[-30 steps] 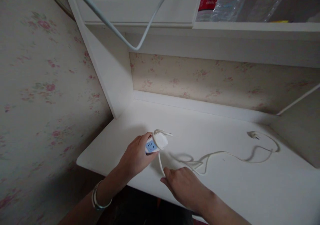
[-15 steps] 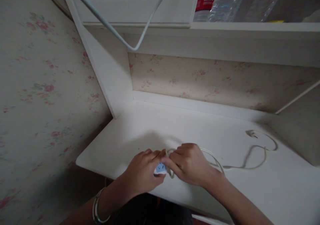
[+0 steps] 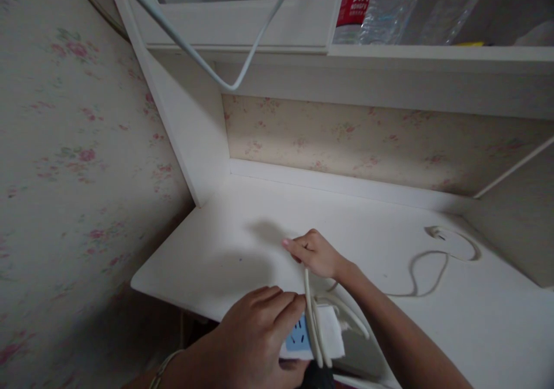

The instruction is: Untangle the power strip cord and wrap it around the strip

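My left hand (image 3: 255, 334) grips a small white power socket with a blue face (image 3: 298, 337) at the desk's near edge. Turns of its white cord (image 3: 312, 314) lie wound around the socket. My right hand (image 3: 315, 253) pinches the cord just above the socket, fingers closed on it. The rest of the cord trails right across the white desk (image 3: 242, 245) to its plug (image 3: 435, 232) near the back right corner.
Floral wallpaper covers the wall at the left and behind the desk. A white shelf (image 3: 433, 54) above holds plastic water bottles (image 3: 381, 5). A pale cable (image 3: 234, 77) hangs in a loop from the top.
My left hand has pulled the socket toward the near edge. My right hand has taken the cord and drawn it up and around the socket, taking slack from the cord on the desk.
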Motion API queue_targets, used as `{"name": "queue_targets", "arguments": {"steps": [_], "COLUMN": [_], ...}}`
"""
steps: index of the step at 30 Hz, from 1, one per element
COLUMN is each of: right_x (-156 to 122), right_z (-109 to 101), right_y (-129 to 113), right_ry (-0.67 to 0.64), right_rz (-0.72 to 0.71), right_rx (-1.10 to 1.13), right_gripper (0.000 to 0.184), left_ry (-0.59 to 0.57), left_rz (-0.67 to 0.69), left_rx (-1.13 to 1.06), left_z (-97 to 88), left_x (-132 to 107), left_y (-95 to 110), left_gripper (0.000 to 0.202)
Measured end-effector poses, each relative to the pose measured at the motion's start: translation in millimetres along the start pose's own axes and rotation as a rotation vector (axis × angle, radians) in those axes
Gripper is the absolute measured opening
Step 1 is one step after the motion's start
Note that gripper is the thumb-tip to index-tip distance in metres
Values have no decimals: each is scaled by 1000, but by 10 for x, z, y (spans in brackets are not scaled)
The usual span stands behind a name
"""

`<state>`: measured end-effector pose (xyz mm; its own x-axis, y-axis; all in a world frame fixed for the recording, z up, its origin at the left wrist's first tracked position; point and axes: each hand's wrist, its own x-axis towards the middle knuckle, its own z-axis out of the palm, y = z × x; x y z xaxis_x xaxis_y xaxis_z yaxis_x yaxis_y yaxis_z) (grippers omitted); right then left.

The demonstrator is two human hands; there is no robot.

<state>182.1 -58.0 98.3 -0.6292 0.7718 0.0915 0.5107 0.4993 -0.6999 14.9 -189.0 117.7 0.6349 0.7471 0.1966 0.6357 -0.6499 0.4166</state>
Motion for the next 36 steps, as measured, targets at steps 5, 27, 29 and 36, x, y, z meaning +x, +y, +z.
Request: {"name": "queue_targets", "arguments": {"steps": [5,27,29,36], "right_x": [-95,-534,-445,-63], "right_z": [135,-69,-142,-213], "right_y": [292,-329,-318,9], "right_ry": [-16,-165,-180,-47], "right_rz": [165,-469,-509,-489], "right_rx": [-89,-948,-960,-952], "right_gripper": [66,11,16,34], "left_ry": [214,-36,-41,-192], "left_rz": [-110,-304,-285,-96], "left_rx": [-22,144,185,115], "left_z": [-148,324,348,276], "left_x": [-6,220,205,165], "left_y": [-98,-633,-619,-434], "left_gripper": [42,42,42,41]}}
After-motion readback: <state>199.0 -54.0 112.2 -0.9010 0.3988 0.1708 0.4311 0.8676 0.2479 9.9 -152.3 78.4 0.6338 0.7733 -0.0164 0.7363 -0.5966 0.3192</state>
